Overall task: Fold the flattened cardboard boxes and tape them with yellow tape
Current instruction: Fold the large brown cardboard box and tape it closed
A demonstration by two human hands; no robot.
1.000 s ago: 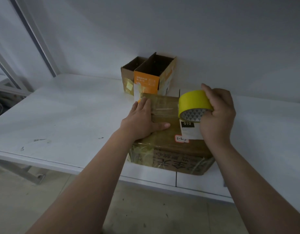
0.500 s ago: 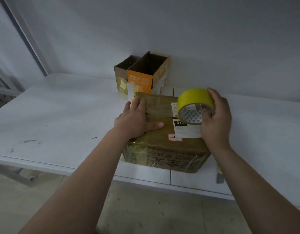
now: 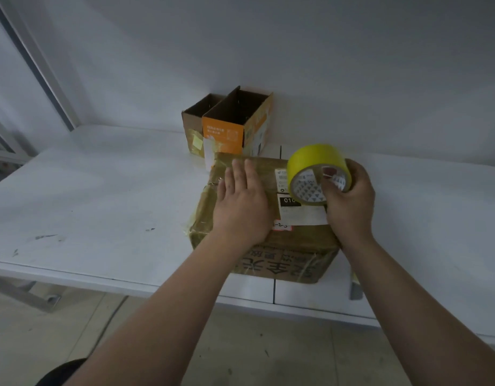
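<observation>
Holding down the closed brown cardboard box (image 3: 296, 240) at the front edge of the white table (image 3: 101, 204) with the flat, straight-fingered left hand (image 3: 242, 201); gripping the round yellow tape roll (image 3: 316, 162) over its right side with the curled right hand (image 3: 349, 201). Risk of a crooked strip on letting the box slide. Since half a second earlier: left thumb drawn in.

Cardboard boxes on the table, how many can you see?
3: a closed brown box under the left hand, an open orange box behind it by the wall, an open plain box on the orange one's left. Others may be hidden.
</observation>
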